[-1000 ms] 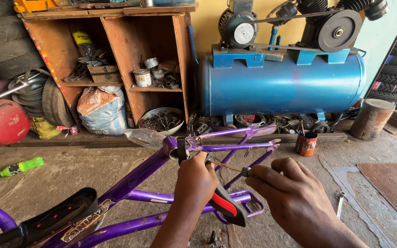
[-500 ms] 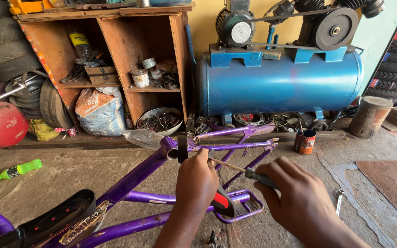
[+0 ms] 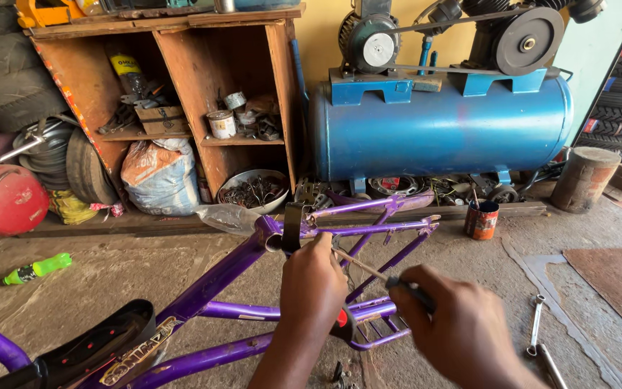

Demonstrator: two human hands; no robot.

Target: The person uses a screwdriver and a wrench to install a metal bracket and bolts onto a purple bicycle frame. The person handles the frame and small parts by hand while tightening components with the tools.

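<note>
My left hand [image 3: 314,288] grips the purple bike frame [image 3: 253,248]; my right hand [image 3: 455,328] clenches a screwdriver [image 3: 368,272], whose tip may slip into my left fingers.

concrete floor [image 3: 145,270] | green bottle [image 3: 36,269], wrenches [image 3: 538,324] (right side), red-orange can [image 3: 481,220]

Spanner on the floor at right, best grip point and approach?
Take the spanner by the middle of its slim shank, coming straight down from above. It lies flat on the concrete floor, long axis running roughly away from the camera, so fingers should close across the shank from its two long sides. A second metal tool lies close by its near end; the far half is likely freer.
</note>
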